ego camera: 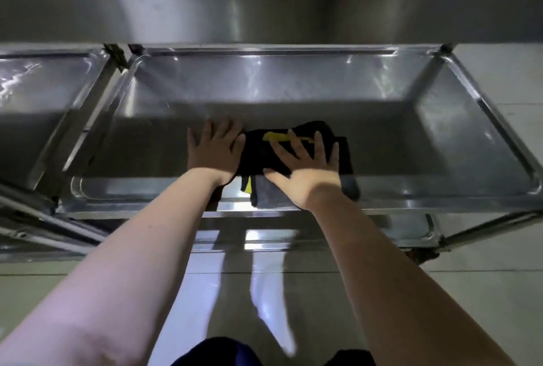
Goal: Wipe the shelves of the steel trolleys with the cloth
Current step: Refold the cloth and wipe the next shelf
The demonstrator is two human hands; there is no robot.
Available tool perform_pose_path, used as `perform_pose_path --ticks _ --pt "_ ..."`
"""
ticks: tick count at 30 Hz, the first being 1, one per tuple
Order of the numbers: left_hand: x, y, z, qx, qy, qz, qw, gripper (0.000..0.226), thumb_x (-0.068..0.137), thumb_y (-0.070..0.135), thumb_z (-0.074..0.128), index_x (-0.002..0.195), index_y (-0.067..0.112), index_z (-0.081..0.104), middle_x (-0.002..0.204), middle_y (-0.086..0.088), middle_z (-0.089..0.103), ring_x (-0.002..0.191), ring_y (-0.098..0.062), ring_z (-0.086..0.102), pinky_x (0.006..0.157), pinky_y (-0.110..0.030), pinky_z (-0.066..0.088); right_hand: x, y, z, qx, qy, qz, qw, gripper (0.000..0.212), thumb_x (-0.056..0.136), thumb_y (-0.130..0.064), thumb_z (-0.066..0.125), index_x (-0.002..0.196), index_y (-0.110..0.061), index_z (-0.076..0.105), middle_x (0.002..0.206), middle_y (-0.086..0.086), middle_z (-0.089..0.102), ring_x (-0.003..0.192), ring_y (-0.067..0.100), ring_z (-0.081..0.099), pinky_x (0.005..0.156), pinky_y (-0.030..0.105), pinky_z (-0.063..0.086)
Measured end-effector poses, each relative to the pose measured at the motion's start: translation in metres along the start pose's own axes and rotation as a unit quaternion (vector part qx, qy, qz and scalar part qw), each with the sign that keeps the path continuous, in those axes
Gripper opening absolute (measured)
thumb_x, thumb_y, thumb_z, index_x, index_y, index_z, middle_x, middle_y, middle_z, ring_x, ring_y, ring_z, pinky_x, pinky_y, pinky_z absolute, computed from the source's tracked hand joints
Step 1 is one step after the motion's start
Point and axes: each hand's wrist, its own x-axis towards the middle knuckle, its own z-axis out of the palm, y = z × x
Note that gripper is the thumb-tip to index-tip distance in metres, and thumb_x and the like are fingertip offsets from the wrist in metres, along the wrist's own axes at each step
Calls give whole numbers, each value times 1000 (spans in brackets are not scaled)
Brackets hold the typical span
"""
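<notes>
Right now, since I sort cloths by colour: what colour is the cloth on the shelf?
The cloth is black with a yellow strip; head view.

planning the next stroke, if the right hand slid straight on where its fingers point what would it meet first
The right hand lies flat on the cloth, fingers toward the back. Ahead is bare shelf, so probably the shelf's raised back rim first; depth is unclear.
</notes>
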Motion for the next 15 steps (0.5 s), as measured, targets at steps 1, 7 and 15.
perform_pose_path --ticks 1,7,15 --pt "-1 1 -1 6 -7 2 1000 53 100 55 13 153 47 12 165 10 7 151 -29 0 115 -61 -4 1 18 -3 -8 4 13 1000 67 86 -80 20 146 -60 0 163 -18 -9 149 35 -14 114 62 -12" --pt "2 6 5 28 3 3 1000 65 86 76 5 148 58 3 165 9 4 151 -31 1 115 -64 -5 -10 186 -26 11 -14 198 980 74 82 -84 19 149 -57 1 162 -19 -10 149 33 -10 117 59 -6" --pt "2 9 2 47 -2 2 999 57 95 63 14 151 52 7 165 8 5 150 -32 1 113 -65 -2 10 32 -6 -11 29 52 998 67 88 -78 21 149 -55 2 164 -14 -3 148 41 -11 112 66 -10"
